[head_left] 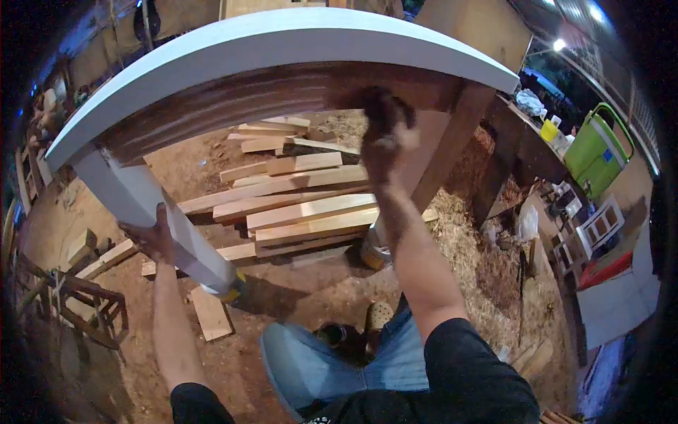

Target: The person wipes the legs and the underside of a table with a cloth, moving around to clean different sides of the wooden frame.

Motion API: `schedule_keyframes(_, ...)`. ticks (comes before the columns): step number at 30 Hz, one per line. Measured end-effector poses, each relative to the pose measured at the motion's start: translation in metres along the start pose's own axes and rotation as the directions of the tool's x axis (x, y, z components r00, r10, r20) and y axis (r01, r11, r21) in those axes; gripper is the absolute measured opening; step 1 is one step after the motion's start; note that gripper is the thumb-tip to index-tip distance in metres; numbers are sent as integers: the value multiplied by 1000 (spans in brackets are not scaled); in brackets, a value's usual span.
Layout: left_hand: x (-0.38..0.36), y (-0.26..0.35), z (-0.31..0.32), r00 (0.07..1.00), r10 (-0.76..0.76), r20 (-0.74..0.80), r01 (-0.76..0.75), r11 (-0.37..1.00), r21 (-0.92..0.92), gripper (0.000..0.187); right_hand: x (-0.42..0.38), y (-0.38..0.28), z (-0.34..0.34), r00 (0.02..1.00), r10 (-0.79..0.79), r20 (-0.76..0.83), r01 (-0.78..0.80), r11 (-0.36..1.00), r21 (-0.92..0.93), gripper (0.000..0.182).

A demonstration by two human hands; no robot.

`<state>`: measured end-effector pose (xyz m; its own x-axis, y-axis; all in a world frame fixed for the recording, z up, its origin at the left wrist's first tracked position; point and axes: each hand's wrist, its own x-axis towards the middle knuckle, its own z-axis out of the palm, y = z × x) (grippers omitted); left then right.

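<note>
A piece of furniture like a table stands before me, with a pale top edge (282, 42) and a brown, wet-looking apron (233, 106) that shows streaks. Against the right part of this apron, my right hand (388, 145) presses a dark rag (381, 106); its exact shape is blurred. My left hand (152, 237) is wrapped round the pale left leg (169, 205). That leg's foot rests on or in a yellow-marked can (233, 288). The right leg (459, 134) is brown on its front face. A small dark cup (332, 333) sits on the ground by my shoe (380, 316).
Sawn timber pieces (304, 205) lie stacked under the furniture. Another can (374, 254) stands behind my right forearm. Wood shavings (459, 247) cover the ground at right. A green container (597, 152) stands on a bench at right, and a wooden frame (88, 304) at left.
</note>
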<state>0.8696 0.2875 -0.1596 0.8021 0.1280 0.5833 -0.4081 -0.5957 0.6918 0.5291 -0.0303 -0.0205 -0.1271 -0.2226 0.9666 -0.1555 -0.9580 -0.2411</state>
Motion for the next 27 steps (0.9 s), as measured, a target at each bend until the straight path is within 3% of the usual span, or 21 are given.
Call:
schedule_keyframes(1,1,0,0,999,27,-21,-27,999,-18,130,12,-4,-12,998,39,-38,-41,998,-53,26)
schedule_keyframes(4,-3,4,-4,996,77,-33,-80,993,-87,130,20,-5,-1,976,-131,-172,97,976,-196,27)
schedule_keyframes(5,-3,8,-7,997,73,-20,-75,989,-126,129,13,-8,5,973,-190,-128,170,973,-156,28)
schedule_keyframes(7,-4,10,-7,995,95,-10,-96,980,-173,128,-9,-10,3,996,-23,-91,16,997,-81,18)
schedule_keyframes(9,0,3,-4,991,132,-31,-135,974,-181,128,-2,6,-24,993,113,-24,-114,992,-49,26)
schedule_keyframes(10,1,-4,2,990,130,-57,-137,979,-148,128,7,4,-25,969,217,-122,-212,976,50,24)
schedule_keyframes(13,1,-6,7,989,112,-93,-121,989,-91,128,26,-3,-24,988,56,-144,-90,967,-240,25)
schedule_keyframes(17,1,-1,1,985,144,-91,-156,977,-147,129,26,-11,-11,983,37,-181,-72,980,-187,25)
schedule_keyframes(20,4,-6,5,995,81,-51,-89,982,-169,130,17,-13,-9,964,217,-154,-215,976,29,19)
schedule_keyframes(21,4,-7,5,999,35,-26,-39,985,-170,131,20,-14,-10,973,173,-151,-182,982,-47,19)
schedule_keyframes(24,3,-5,4,990,113,-89,-123,986,-115,132,31,-16,-7,983,89,-163,-125,967,-223,21)
schedule_keyframes(26,4,-3,3,996,72,-59,-79,988,-130,133,30,-30,22,970,174,-169,-142,972,186,21)
schedule_keyframes(27,3,-2,2,998,55,-42,-60,989,-135,133,26,-42,33,983,109,-147,-83,982,172,24)
